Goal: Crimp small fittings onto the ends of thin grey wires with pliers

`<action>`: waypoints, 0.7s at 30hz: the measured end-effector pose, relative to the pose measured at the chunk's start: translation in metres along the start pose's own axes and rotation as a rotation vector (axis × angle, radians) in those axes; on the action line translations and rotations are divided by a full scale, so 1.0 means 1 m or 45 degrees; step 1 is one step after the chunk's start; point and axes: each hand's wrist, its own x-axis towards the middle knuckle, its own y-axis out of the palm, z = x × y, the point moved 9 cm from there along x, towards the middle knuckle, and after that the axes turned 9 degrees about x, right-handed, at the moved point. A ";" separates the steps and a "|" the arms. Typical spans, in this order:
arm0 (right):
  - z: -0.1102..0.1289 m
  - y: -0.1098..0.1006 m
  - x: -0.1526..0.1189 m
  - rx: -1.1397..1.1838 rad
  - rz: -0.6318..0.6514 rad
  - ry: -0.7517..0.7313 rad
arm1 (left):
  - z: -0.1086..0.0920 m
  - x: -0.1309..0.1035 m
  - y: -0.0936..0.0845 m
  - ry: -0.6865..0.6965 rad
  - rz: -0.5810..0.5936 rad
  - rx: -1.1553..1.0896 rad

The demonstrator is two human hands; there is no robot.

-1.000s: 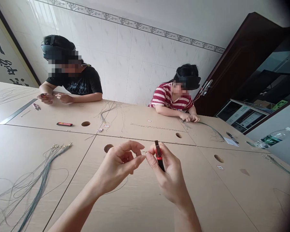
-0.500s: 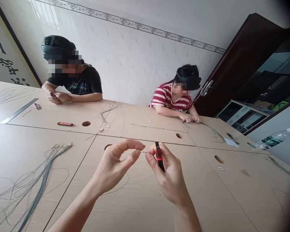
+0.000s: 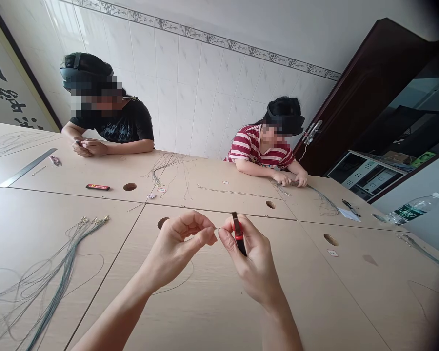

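My left hand [image 3: 183, 243] pinches a thin dark cord [image 3: 192, 268] between thumb and fingertips, and a loop of it trails below onto the table. Close beside it, my right hand [image 3: 254, 258] is closed around a small tool [image 3: 237, 234] with a black handle, red middle and dull metal end, which points up. The right thumb and index finger also pinch at the cord's end, where a tiny piece shows between the two hands. Its exact form is too small to make out.
At the left lies a bundle of grey-green cords [image 3: 64, 273] with small metal ends. Farther back are a steel ruler [image 3: 29, 167], a red-and-black box-like item [image 3: 97, 187] and more cords [image 3: 161, 168]. Two people sit across the table; a water bottle [image 3: 415, 208] lies at the right.
My left fingertips have closed together on the cord, where they were apart before. The right hand and its tool have shifted slightly left.
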 end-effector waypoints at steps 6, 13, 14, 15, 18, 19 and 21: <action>-0.002 0.001 0.000 0.005 0.013 0.010 | 0.000 0.001 0.000 -0.007 -0.005 -0.005; -0.003 0.002 0.000 0.050 0.024 0.026 | -0.001 0.001 0.001 -0.007 0.012 -0.012; -0.003 0.002 0.000 0.063 0.025 0.032 | -0.001 0.001 0.001 -0.005 0.015 -0.014; -0.003 0.002 0.001 0.075 0.028 0.038 | -0.001 0.001 0.001 -0.003 0.017 -0.017; -0.003 0.003 0.001 0.118 0.048 0.062 | 0.000 0.000 0.000 -0.002 0.022 -0.022; -0.003 0.004 0.000 0.133 0.058 0.071 | 0.000 -0.001 0.000 -0.002 0.023 -0.022; -0.004 0.004 0.000 0.156 0.073 0.091 | 0.000 -0.001 -0.001 0.001 0.025 -0.017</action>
